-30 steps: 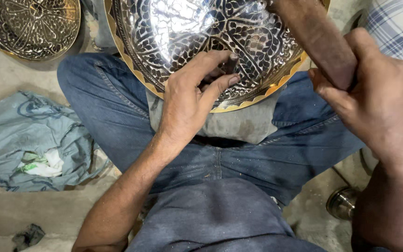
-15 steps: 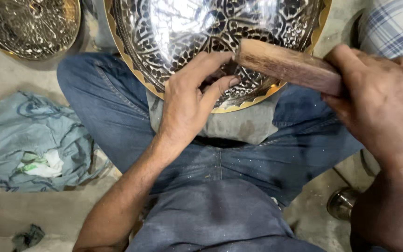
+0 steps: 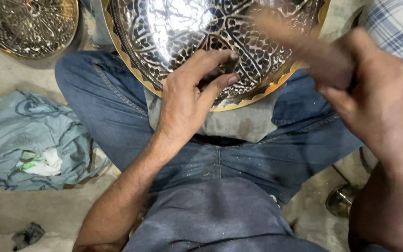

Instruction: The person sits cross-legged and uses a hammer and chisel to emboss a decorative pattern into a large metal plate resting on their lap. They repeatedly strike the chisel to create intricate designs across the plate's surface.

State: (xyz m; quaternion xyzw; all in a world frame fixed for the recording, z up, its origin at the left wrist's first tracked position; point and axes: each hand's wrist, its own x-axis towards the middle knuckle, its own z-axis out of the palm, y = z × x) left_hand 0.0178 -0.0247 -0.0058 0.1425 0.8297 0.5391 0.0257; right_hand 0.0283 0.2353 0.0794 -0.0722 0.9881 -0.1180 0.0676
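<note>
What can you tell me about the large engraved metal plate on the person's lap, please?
The large engraved plate is round, shiny silver-toned metal, covered in dense dark floral patterning, with a scalloped golden rim. Its upper part is cut off by the frame. It rests tilted on a grey cloth across the lap. The left hand presses on its lower part; the right hand holds a blurred wooden tool over it.

Even light; tray (image 3: 187, 28) glare; right hand (image 3: 374, 93) motion-blurred.

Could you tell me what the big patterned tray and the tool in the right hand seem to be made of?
Tray: metal by its look, polished silvery with dark engraved pattern and golden scalloped rim; it reflects light sharply. Tool: probably wood, matte reddish-brown, though motion blur leaves that open.
</note>
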